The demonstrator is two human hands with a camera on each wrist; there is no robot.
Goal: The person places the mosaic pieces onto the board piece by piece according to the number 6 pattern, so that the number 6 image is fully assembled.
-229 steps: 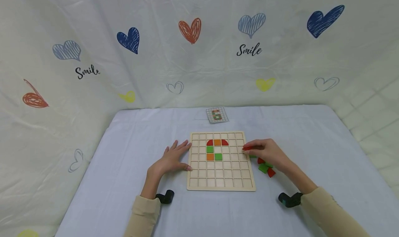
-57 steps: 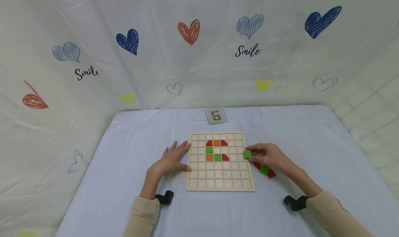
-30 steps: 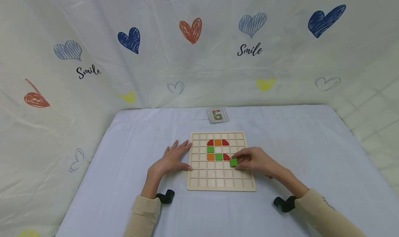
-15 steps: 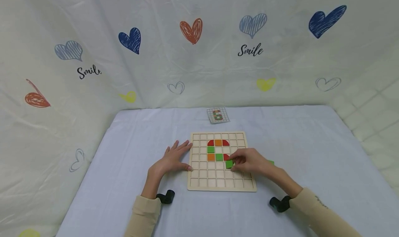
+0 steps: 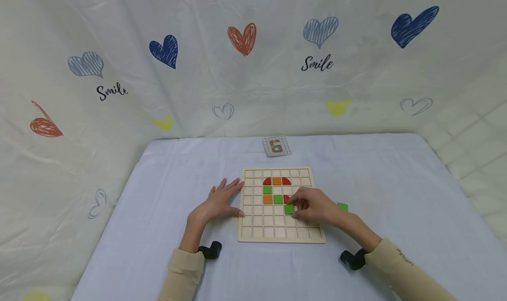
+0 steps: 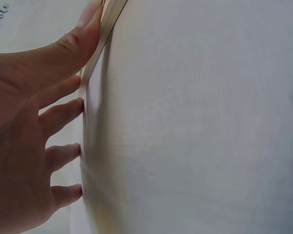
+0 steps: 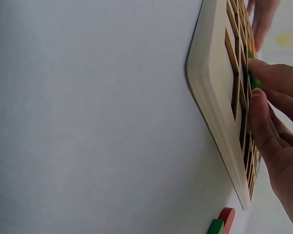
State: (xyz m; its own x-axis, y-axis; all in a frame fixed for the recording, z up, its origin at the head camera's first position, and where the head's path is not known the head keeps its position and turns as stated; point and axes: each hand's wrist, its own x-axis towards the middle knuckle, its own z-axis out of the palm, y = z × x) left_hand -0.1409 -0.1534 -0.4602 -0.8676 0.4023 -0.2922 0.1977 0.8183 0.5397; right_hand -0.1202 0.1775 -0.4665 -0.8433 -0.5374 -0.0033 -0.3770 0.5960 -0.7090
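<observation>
Beige sleeves (image 5: 182,268) are reaching in over the white tablecloth (image 5: 257,274), and the near rows of the wooden grid board (image 5: 281,240) are sitting bare. The left hand (image 5: 218,204) is bracing the board's left edge, fingers spread wide, thumb and index tip touching the wood. The right hand (image 5: 314,204) is pinching a green square tile (image 5: 289,209) between thumb and fingertips, at the cell just below a red quarter-round tile (image 5: 286,199); can't tell if it's properly seated. Off the board's right side a loose green tile (image 5: 343,207) is lying on the cloth, and from the right wrist's angle a rounded red piece (image 7: 227,217) is poking out against a green one. Further up, an orange square (image 5: 267,200) and two green squares (image 5: 278,199) (image 5: 267,189) are sitting in their cells, with a red-orange-red top row (image 5: 277,181) behind. Farthest back, a pattern card (image 5: 277,146) is showing what looks like a 6, so imo the upper part's done and the lower loop is needing its left side and bottom row.
</observation>
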